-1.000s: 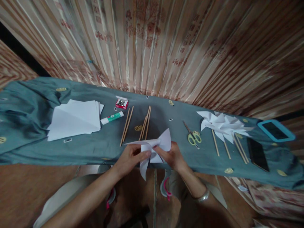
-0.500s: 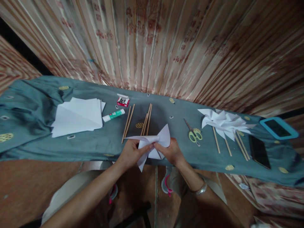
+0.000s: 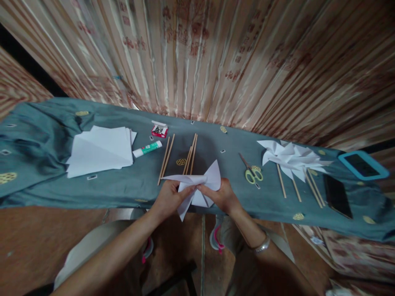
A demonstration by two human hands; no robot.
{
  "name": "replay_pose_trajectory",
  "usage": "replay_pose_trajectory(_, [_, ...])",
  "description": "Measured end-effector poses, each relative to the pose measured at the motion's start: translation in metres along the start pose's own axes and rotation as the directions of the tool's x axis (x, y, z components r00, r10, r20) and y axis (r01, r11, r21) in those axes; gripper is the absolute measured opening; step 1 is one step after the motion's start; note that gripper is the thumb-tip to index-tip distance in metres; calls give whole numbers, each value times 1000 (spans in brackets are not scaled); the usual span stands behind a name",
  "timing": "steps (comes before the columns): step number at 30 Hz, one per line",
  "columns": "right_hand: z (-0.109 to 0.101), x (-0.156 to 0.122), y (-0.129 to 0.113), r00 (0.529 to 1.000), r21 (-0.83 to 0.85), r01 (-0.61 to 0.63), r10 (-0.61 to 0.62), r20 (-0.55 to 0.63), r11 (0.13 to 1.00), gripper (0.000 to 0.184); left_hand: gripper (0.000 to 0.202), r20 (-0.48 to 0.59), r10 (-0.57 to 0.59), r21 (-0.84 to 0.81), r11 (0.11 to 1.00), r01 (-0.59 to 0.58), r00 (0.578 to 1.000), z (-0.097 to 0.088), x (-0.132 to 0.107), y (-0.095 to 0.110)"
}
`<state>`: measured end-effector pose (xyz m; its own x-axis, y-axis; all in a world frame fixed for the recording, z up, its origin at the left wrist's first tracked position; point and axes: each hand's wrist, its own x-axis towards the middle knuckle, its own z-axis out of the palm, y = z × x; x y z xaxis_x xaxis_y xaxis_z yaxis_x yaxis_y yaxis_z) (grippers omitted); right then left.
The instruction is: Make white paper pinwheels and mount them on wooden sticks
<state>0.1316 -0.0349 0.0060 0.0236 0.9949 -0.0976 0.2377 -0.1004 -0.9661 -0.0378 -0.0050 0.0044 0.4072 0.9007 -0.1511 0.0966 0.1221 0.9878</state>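
Note:
Both hands hold a white paper pinwheel [image 3: 202, 198] over the front edge of the cloth-covered table. My left hand [image 3: 169, 200] grips it from the left, thumb pressed near its centre. From the other side, my right hand [image 3: 222, 196] pinches it, its thumb meeting the left one at the middle. The paper's points stick out around the folded centre. My fingers behind the paper are hidden. Just beyond it lie thin wooden sticks [image 3: 191, 154], with another pair of sticks [image 3: 166, 158] to their left.
A stack of white paper [image 3: 100, 152] lies left, near a glue stick [image 3: 147, 149] and an open red box of pins [image 3: 159, 130]. To the right are scissors [image 3: 252, 174], finished paper pinwheels [image 3: 290, 158] on sticks, a black phone [image 3: 337, 196] and a blue-framed tablet [image 3: 363, 165].
My left thumb has shifted slightly left on the paper. The pinwheel stays in both hands in nearly the same place.

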Motion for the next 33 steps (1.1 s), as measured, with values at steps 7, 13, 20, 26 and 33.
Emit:
replay_pose_trajectory(7, [-1, -1, 5, 1000, -18, 12, -11, 4, 1000, 24, 29, -7, -23, 9, 1000, 23, 1000, -1, 0, -2])
replay_pose_trajectory(13, [-4, -1, 2, 1000, -33, 18, -17, 24, 999, 22, 28, -2, -32, -3, 999, 32, 999, 0, 0, -2])
replay_pose_trajectory(20, [-3, 0, -2, 999, 25, -25, 24, 40, 999, 24, 29, 8, -51, -4, 999, 51, 999, -1, -2, -2])
replay_pose_trajectory(26, [-1, 0, 0, 997, 39, -67, 66, 26, 997, 24, 32, 1, -38, 2, 999, 38, 999, -1, -1, 0])
replay_pose_trajectory(33, [0, -1, 3, 996, 2, -91, 91, -5, 996, 23, 35, 24, -82, -6, 997, 82, 996, -2, -4, 8])
